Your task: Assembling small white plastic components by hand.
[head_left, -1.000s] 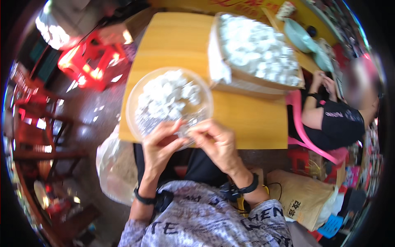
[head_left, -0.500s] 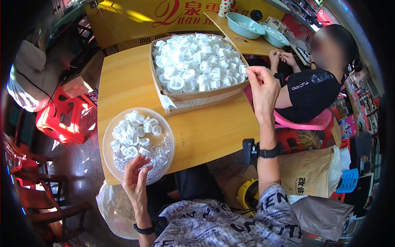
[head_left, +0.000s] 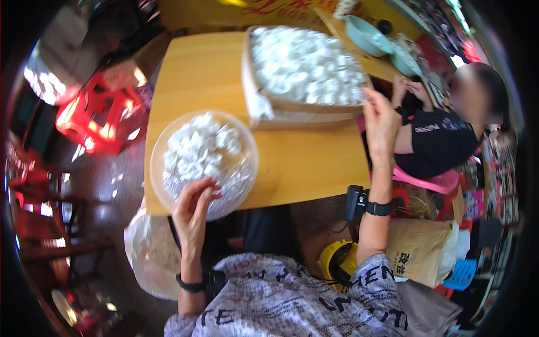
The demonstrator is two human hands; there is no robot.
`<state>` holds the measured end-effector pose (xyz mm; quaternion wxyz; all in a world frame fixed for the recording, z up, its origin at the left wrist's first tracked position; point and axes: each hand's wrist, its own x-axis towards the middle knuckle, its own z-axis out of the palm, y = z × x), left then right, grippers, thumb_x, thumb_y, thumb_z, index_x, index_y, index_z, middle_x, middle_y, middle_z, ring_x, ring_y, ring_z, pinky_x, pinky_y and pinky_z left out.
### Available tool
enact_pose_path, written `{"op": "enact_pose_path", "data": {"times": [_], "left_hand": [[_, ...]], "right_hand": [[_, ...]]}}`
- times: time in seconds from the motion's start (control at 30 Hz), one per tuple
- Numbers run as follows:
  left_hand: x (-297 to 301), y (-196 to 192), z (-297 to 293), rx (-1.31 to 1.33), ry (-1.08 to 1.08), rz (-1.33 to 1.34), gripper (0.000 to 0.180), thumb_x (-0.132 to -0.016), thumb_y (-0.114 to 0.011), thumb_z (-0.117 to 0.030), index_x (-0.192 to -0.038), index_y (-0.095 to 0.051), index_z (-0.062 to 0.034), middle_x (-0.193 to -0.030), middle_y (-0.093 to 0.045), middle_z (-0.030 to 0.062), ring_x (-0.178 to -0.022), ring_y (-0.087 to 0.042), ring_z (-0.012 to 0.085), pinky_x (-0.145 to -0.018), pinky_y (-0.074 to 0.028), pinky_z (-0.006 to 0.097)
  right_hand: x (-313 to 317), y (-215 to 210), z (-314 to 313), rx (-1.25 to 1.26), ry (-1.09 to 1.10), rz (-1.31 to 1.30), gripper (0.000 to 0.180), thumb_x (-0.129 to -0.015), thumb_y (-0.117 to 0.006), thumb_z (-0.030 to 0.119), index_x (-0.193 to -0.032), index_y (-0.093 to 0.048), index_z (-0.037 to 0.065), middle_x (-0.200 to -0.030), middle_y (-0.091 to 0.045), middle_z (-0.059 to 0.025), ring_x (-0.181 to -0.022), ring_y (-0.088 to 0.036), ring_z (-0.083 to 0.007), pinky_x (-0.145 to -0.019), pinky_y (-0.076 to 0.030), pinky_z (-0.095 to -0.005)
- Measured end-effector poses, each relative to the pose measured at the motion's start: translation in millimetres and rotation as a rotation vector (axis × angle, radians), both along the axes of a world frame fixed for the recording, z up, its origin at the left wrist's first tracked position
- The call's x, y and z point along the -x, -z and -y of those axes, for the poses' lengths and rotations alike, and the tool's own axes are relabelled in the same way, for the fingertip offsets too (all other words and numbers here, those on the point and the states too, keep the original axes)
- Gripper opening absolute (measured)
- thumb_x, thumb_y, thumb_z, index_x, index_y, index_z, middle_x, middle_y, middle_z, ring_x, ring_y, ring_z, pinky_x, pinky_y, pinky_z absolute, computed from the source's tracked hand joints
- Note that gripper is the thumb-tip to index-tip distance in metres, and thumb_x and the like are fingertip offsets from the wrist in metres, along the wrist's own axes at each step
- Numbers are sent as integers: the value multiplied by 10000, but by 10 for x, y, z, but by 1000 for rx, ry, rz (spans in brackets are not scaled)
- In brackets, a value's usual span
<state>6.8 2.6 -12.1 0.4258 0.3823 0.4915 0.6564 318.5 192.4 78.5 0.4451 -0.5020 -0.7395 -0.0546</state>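
Shift: since the view half a second ago, the table (head_left: 303,168) and all on it sit higher in my view — the head has moved. Against a second ago, the two hands have parted, the right one having left the bowl for the box.
Left hand: I see the left hand (head_left: 193,208) over the near edge of the round clear bowl (head_left: 156,165), palm inward, thumb and fingers curled toward each other; blur hides the tips, so I cannot tell whether they pinch anything.
Right hand: I have the right hand (head_left: 382,123) reached out at the right end of the cardboard box (head_left: 306,115), fingers bunched toward the thumb; I cannot tell whether a piece is clamped there.
Bowl pieces: white plastic pieces (head_left: 196,146) lie heaped at the bowl's far and left side, small clear bits (head_left: 233,182) spread along its near side.
Box pieces: more white pieces (head_left: 306,64) fill the box to its brim, beyond the bowl and to its right.
Right side: a co-worker (head_left: 443,140) in a dark top sits on a pink chair (head_left: 432,180), hands close together, near two pale green basins (head_left: 362,35).
Left side: I make out a red stool (head_left: 101,118) on the floor — well apart from the bowl.
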Motion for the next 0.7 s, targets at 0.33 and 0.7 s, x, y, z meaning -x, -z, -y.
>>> {"op": "enact_pose_path", "data": {"times": [0.33,0.7], "left_hand": [[-23,-3,-84,-7,-5,143,284,-909,-555,-58,-1178,-537,32,-1048,-615,124,-947,-616,191,-827,-521,313],[-38,30,-56,2,40,165,263,-921,-527,-36,-1173,-528,39,-1066,-595,98,-952,-602,149,-836,-505,279]], "right_hand": [[1616,441,657,343,-461,155,128,-789,-667,107,-889,-634,33,-861,-617,-73,-754,-603,-215,-647,-480,-311],[1747,638,576,253,-357,284,93,-774,-665,116,-743,-626,36,-739,-586,-60,-689,-568,-206,-604,-471,-320]]}}
